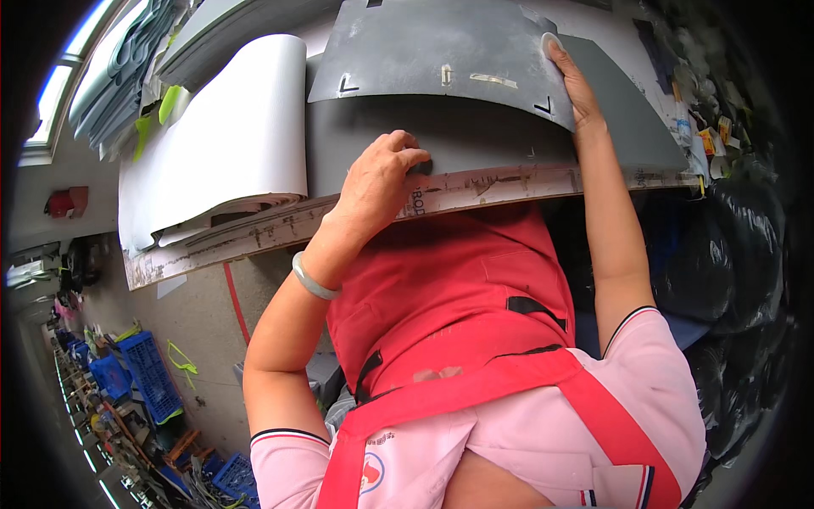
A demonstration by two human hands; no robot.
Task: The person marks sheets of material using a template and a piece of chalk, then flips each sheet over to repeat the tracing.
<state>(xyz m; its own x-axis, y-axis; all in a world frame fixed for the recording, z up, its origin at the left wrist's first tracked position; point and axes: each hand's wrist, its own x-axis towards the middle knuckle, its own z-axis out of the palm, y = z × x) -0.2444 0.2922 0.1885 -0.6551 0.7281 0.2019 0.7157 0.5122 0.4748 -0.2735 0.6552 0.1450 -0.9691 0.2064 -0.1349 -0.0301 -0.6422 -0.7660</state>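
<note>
Now my left hand (381,178) pinches a small dark piece (421,168) at the near edge of the dark sheet (348,136). My right hand (582,97) grips the grey panel (432,47) by its right side, near edge raised above the sheet.

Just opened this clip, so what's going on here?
A person's right hand holds the right edge of a grey panel, whose near edge looks raised over a dark sheet on the bench. The left hand pinches a small dark piece; whether that touches the sheet is unclear. A white roll lies to the left.
</note>
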